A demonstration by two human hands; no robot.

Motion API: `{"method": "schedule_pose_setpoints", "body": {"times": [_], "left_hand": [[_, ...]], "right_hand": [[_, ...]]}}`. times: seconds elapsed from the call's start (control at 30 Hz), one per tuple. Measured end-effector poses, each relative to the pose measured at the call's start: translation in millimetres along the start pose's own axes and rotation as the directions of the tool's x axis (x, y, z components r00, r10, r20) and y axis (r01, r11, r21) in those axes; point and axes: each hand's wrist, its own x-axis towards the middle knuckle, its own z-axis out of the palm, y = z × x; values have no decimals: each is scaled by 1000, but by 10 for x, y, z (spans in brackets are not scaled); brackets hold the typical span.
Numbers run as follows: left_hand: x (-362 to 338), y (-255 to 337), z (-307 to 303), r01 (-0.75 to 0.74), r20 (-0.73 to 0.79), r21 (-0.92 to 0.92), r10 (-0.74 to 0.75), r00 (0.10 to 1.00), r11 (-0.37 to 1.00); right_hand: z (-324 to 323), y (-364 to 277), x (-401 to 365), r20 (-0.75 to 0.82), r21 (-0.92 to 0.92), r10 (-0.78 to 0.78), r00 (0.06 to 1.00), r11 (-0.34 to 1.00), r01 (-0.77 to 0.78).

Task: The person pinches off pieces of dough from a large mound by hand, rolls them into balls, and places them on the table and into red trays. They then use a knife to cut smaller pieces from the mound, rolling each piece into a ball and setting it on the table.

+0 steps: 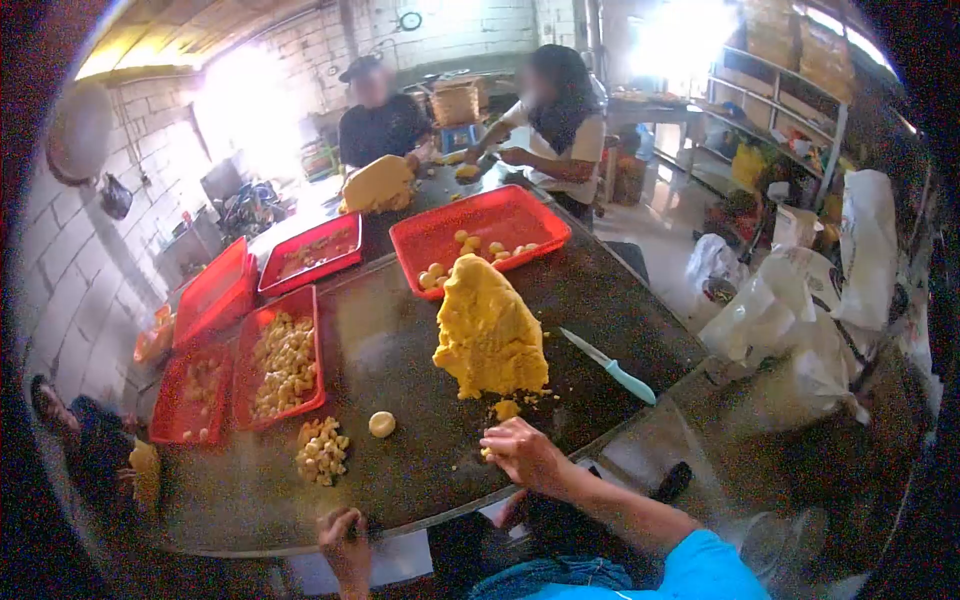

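Note:
My right hand (525, 455) is closed with fingertips together, and a bit of yellow dough (487, 453) shows at them. Just beyond it lie a small dough scrap (507, 410) and a large mound of yellow dough (490, 330). My left hand (343, 530) is curled closed at the table's near edge; whatever is inside it is hidden. Above that hand sits a pile of small pale dough pieces (322, 452), with one round, flattened dough ball (381, 424) to its right. A knife with a light blue handle (625, 380) rests right of the mound.
A red tray (480, 230) with several dough balls stands behind the mound. More red trays (322, 350) line the left side. Across the dark table (380, 340), two people work near another dough lump (380, 185). White sacks (790, 310) stand on the right.

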Motion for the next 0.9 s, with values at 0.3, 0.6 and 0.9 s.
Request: {"method": "schedule_pose_setpoints", "body": {"times": [0.3, 0.6, 0.9], "left_hand": [[194, 555, 84, 230, 184, -80, -212, 960, 970], [102, 643, 302, -53, 110, -40, 57, 992, 998], [29, 753, 202, -246, 149, 248, 214, 965, 937]], "right_hand": [[-126, 232, 230, 246, -149, 16, 969, 989, 22], [28, -70, -91, -20, -159, 139, 990, 977, -140], [-157, 271, 48, -61, -73, 123, 991, 989, -127]]}}
